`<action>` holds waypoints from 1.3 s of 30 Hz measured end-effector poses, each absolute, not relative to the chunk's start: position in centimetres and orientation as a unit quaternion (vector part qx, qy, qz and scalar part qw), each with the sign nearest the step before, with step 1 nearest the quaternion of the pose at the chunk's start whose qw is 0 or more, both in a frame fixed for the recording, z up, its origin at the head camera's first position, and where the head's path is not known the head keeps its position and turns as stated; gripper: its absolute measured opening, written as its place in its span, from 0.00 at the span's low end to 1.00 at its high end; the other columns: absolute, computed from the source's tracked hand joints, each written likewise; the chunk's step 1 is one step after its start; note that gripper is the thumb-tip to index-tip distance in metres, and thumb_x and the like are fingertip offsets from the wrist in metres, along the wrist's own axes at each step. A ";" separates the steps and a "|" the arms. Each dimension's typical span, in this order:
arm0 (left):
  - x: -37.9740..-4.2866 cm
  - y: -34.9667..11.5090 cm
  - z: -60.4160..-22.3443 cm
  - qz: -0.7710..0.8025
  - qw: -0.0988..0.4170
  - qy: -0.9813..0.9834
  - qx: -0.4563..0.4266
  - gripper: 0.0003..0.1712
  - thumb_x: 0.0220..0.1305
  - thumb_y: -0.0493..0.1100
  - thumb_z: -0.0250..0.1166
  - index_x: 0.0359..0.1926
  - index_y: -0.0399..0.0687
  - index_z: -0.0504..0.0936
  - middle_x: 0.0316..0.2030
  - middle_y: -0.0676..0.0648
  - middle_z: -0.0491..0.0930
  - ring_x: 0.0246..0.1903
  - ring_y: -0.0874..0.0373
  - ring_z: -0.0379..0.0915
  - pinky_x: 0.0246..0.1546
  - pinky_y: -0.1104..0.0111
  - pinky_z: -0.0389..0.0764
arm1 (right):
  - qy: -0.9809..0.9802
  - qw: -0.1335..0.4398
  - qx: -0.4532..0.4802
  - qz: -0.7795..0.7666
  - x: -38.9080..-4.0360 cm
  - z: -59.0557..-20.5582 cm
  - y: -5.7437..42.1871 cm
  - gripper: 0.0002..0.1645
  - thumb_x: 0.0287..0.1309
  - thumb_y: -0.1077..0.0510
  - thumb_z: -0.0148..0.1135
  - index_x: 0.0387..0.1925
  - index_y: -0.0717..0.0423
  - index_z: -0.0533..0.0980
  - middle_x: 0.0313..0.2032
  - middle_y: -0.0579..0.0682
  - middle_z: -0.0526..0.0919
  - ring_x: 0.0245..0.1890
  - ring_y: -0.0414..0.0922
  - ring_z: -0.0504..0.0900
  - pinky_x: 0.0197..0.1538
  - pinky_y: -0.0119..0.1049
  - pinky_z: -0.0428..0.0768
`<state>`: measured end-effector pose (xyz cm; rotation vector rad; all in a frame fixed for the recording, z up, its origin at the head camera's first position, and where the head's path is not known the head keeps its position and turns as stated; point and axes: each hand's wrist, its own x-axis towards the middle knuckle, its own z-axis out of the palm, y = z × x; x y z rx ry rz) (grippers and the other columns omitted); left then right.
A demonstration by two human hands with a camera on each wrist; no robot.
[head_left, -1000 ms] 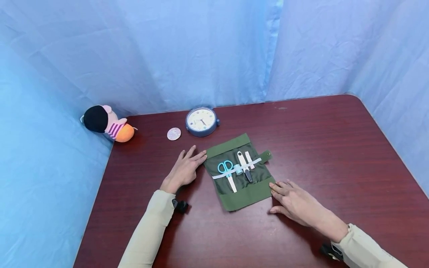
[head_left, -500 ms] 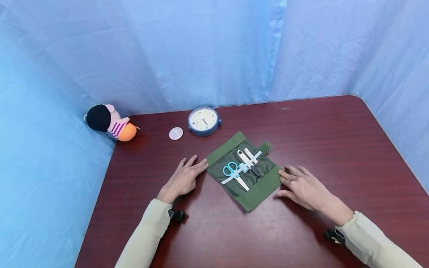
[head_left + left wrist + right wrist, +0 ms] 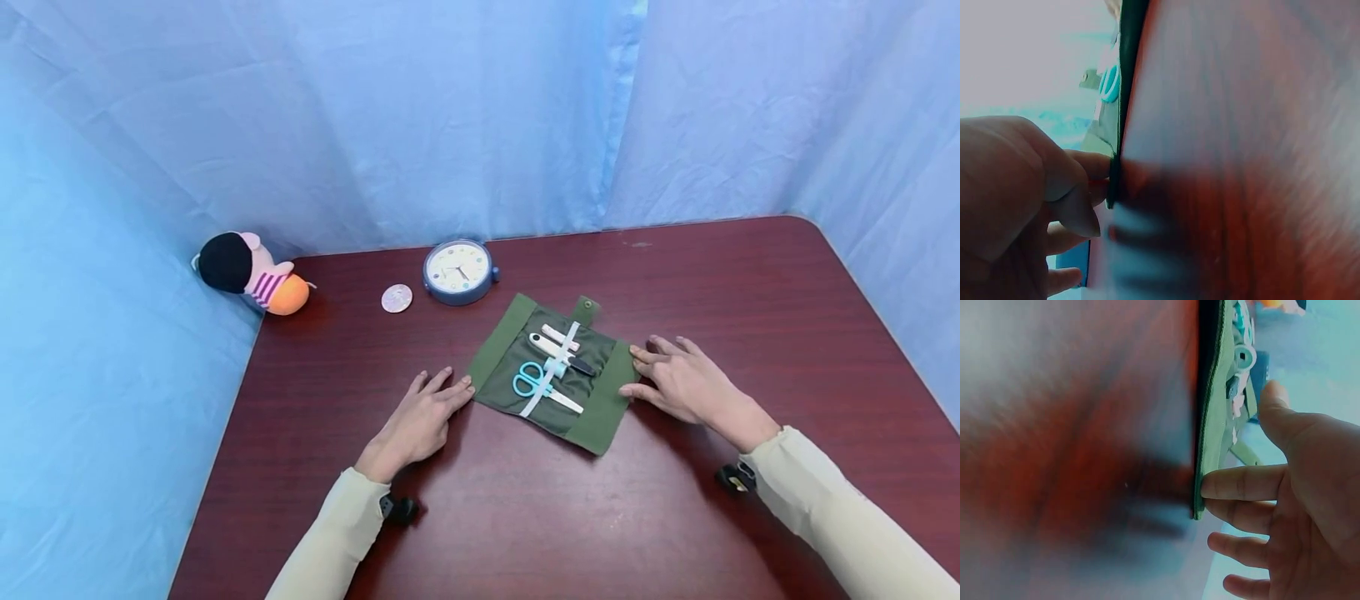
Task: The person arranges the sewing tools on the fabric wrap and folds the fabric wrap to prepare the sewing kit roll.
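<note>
A green fabric roll-up pouch (image 3: 495,354) lies unrolled and flat on the table, tilted in the head view. Under its white elastic strap sit blue-handled scissors (image 3: 528,380), a small light-blue cylinder (image 3: 555,367), a white tool with a dark end (image 3: 582,366) and a slim white piece (image 3: 560,337). Fingertips of my left hand (image 3: 417,421) touch the pouch's left corner, its fingers fairly straight. My right hand (image 3: 688,385) has its index fingertip on the right corner, thumb apart at the right edge. Both wrist views show a fingertip resting on the pouch's edge (image 3: 1210,437).
A blue round clock (image 3: 459,273) lies near the table's back edge, with a small round pale disc (image 3: 397,298) left of it. A plush toy (image 3: 258,275) lies at the back left corner. Blue curtains (image 3: 480,108) stand behind and at both sides.
The pouch has turned counter-clockwise under both hands, its snap tab now pointing to the back. My right hand has moved away from me and slightly right; my left has come slightly nearer.
</note>
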<state>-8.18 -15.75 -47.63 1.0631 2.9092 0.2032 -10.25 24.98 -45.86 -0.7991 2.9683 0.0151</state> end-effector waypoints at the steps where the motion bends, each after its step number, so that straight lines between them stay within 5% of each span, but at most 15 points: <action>1: -8.0 -15.7 -47.7 0.064 0.013 0.936 0.347 0.30 0.59 0.30 0.59 0.63 0.46 0.79 0.65 0.47 0.78 0.69 0.41 0.69 0.66 0.40 0.68 | 0.966 0.039 -0.256 0.008 -10.6 -45.9 25.0 0.37 0.65 0.35 0.58 0.60 0.61 0.79 0.63 0.58 0.80 0.67 0.62 0.73 0.65 0.65 0.69; 9: -6.5 -14.9 -47.6 0.064 0.009 0.931 0.358 0.28 0.60 0.32 0.60 0.62 0.46 0.80 0.64 0.46 0.79 0.69 0.45 0.70 0.67 0.42 0.68 | 0.964 0.064 -0.254 0.042 -13.3 -45.8 24.7 0.47 0.55 0.26 0.61 0.61 0.59 0.79 0.66 0.57 0.77 0.67 0.61 0.72 0.65 0.65 0.69; 19: -4.9 -13.7 -47.6 0.077 0.028 0.923 0.375 0.26 0.61 0.33 0.60 0.62 0.42 0.80 0.63 0.43 0.79 0.70 0.46 0.69 0.70 0.48 0.68 | 0.960 0.098 -0.258 0.046 -15.5 -45.4 24.9 0.57 0.40 0.26 0.72 0.64 0.60 0.76 0.71 0.56 0.70 0.70 0.63 0.68 0.63 0.66 0.69; 39: -3.2 -12.5 -48.0 0.079 0.010 0.931 0.355 0.25 0.64 0.36 0.60 0.62 0.42 0.79 0.65 0.44 0.78 0.68 0.48 0.72 0.67 0.52 0.73 | 0.952 0.161 -0.259 -0.017 -17.5 -45.8 24.7 0.57 0.50 0.38 0.73 0.72 0.67 0.63 0.77 0.63 0.56 0.75 0.68 0.57 0.67 0.70 0.63</action>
